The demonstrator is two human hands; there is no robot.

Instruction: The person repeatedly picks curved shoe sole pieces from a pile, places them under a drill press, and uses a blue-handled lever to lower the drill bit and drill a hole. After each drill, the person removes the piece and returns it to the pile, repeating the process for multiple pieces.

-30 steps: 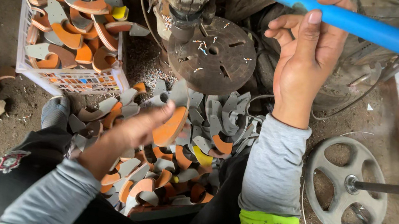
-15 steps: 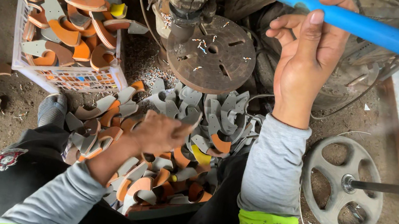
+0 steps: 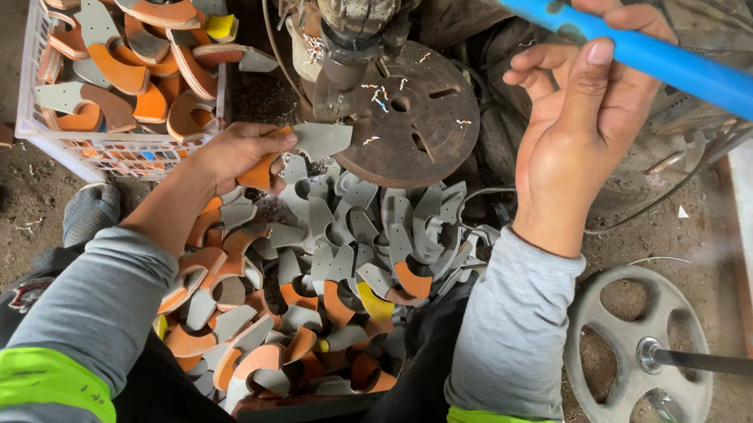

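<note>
A curved grey-and-orange cut piece [image 3: 293, 150], its orange end hidden under the fingers, is pinched in the left hand [image 3: 239, 158] just beside the round rusty press plate [image 3: 409, 116], while the right hand [image 3: 580, 123] grips the blue lever handle [image 3: 624, 47].

No signs or screens, a small printed label [image 3: 126, 153] on the front wall of the white plastic crate [image 3: 39, 37] at upper left, rectangular, orange, blue and white, otherwise no packages
</note>
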